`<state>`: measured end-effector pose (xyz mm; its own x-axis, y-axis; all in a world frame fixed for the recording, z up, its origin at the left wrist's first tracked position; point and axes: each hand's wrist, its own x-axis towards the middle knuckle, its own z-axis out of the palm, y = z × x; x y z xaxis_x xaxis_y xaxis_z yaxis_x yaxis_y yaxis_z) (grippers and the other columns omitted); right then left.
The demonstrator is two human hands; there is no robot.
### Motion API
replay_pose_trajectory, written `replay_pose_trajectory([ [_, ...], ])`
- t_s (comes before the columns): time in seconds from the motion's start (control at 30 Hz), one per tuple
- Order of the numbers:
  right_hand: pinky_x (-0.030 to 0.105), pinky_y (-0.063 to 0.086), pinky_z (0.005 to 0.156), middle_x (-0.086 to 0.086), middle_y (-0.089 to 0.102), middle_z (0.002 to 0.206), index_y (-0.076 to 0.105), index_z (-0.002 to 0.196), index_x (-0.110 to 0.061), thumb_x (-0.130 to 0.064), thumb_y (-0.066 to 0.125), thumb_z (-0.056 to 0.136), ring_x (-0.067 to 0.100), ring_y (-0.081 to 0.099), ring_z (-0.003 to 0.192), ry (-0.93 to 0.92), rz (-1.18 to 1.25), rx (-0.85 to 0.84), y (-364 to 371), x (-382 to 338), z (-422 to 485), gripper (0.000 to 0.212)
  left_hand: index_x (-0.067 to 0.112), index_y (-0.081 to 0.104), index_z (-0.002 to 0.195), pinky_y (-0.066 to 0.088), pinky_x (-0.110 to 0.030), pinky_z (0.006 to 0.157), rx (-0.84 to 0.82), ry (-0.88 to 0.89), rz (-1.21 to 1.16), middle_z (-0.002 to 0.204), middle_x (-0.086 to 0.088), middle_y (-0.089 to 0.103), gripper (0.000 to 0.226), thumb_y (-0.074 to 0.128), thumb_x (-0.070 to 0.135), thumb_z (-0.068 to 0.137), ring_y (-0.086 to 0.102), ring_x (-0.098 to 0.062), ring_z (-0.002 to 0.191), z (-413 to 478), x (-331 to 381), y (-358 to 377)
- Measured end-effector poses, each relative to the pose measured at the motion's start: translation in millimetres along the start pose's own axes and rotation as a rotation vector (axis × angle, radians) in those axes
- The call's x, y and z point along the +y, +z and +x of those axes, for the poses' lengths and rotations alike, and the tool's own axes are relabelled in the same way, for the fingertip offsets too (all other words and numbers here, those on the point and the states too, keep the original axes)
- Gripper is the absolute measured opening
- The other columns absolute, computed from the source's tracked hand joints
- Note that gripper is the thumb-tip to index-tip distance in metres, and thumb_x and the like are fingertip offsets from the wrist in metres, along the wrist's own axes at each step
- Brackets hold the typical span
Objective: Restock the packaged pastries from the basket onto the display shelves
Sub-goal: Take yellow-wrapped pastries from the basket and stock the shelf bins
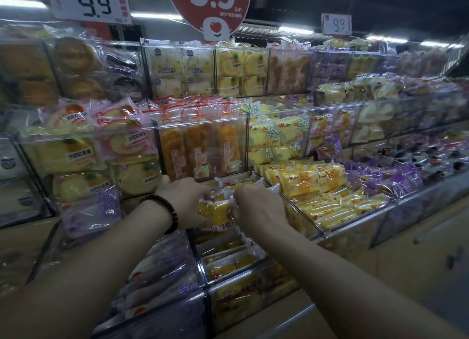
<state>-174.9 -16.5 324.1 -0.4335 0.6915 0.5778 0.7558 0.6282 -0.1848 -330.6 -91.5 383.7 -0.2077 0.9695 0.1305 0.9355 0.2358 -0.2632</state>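
Yellow pastry pack (215,210) — between left hand (187,201), right hand (256,206), gripped

The display shelves (76,135) rise in stepped tiers of bins, each tier behind and above the one before it. Over the top tier hang 3 price signs: the left card (91,6), the round sign (208,6) in the middle and the right card (336,23). Before the middle tier, the left hand (185,201) and the right hand (258,209) hold 1 pastry packet (215,210) between them, over a lower bin. Just right of it stands the side bin (355,220) with packets in rows. Nearer, under the forearms, runs the front row of bins (253,280).
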Motion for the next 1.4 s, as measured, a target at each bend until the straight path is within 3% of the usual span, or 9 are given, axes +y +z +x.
replay_pose_trajectory([
  [0.13,0.039,0.057,0.067,0.001,0.063,0.092,0.055,0.104,-0.021,-0.041,0.070,0.095,0.023,0.064,0.081,0.137,0.083,0.017,8.2,9.6,0.3,0.026,0.040,0.059,0.124,0.028,-0.056,0.108,0.037,-0.021,0.071,0.121,0.007,0.064,0.055,0.061,0.077,0.084,0.054,-0.025,0.121,-0.5,7.3,3.5],
  [0.27,0.038,0.059,0.064,-0.003,0.061,0.079,0.059,0.090,-0.021,-0.057,0.068,0.091,0.021,0.062,0.074,0.141,0.087,-0.076,8.4,18.9,-2.1,0.037,0.039,0.064,0.114,0.025,-0.061,0.108,0.002,-0.111,0.163,0.115,0.004,0.066,0.054,0.058,0.079,0.080,0.053,-0.031,0.120,4.6,16.8,1.5],
  [0.33,0.036,0.059,0.059,-0.002,0.063,0.076,0.061,0.083,-0.021,-0.051,0.073,0.089,0.018,0.064,0.069,0.136,0.170,-0.124,0.2,23.5,-4.2,0.033,0.037,0.065,0.116,0.023,-0.062,0.108,-0.013,-0.136,0.156,0.117,0.000,0.064,0.052,0.059,0.075,0.081,0.051,-0.034,0.121,5.6,22.9,2.6],
  [0.47,0.043,0.065,0.069,-0.002,0.069,0.083,0.070,0.087,-0.019,-0.031,0.076,0.090,0.014,0.068,0.074,0.112,0.278,-0.187,-31.2,38.3,-15.2,0.014,0.036,0.056,0.133,0.021,-0.064,0.111,-0.050,-0.143,0.141,0.133,-0.008,0.053,0.059,0.058,0.070,0.085,0.044,-0.040,0.130,-6.1,32.3,3.2],
  [0.6,0.043,0.066,0.073,0.002,0.073,0.092,0.074,0.096,-0.016,-0.030,0.076,0.094,0.018,0.073,0.080,0.166,0.406,-0.231,-62.2,56.2,-33.8,0.014,0.031,0.047,0.142,0.024,-0.062,0.113,0.030,-0.132,0.138,0.146,-0.012,0.044,0.067,0.060,0.068,0.088,0.038,-0.041,0.137,-29.4,41.2,-13.4],
  [0.77,0.022,0.055,0.053,0.003,0.076,0.079,0.074,0.095,-0.015,-0.028,0.077,0.094,0.010,0.072,0.061,0.233,0.583,-0.230,-93.6,83.8,-69.8,0.013,0.032,0.066,0.115,0.052,-0.045,0.097,0.234,0.170,-0.393,0.114,0.005,0.065,0.028,0.064,0.052,0.096,0.059,-0.021,0.110,-57.5,94.6,-27.6],
  [0.87,0.021,0.047,0.047,0.002,0.076,0.071,0.077,0.091,-0.015,-0.025,0.077,0.094,0.012,0.068,0.057,0.258,0.684,-0.267,-105.0,106.2,-97.5,0.011,0.029,0.071,0.112,0.057,-0.032,0.072,0.046,0.317,-0.649,0.095,0.009,0.067,0.019,0.062,0.041,0.101,0.066,-0.013,0.092,-74.9,142.1,-23.8],
  [1.03,0.026,0.046,0.049,0.007,0.077,0.074,0.077,0.093,-0.016,-0.010,0.075,0.091,0.016,0.066,0.059,0.299,0.689,-0.321,-90.3,161.1,-150.7,0.006,0.024,0.067,0.106,0.064,-0.034,0.072,-0.256,0.511,-0.829,0.094,0.000,0.078,0.012,0.059,0.032,0.104,0.077,-0.014,0.069,-84.5,216.9,22.1],
  [1.4,0.024,0.053,0.051,0.002,0.078,0.082,0.077,0.099,-0.015,-0.031,0.070,0.100,0.014,0.074,0.064,0.655,0.384,-0.739,7.0,288.2,-282.1,0.018,0.023,0.073,0.106,0.061,-0.045,0.084,-0.644,0.683,-0.548,0.099,0.000,0.077,0.039,0.056,0.058,0.100,0.073,-0.022,0.089,-40.2,355.3,179.2],
])
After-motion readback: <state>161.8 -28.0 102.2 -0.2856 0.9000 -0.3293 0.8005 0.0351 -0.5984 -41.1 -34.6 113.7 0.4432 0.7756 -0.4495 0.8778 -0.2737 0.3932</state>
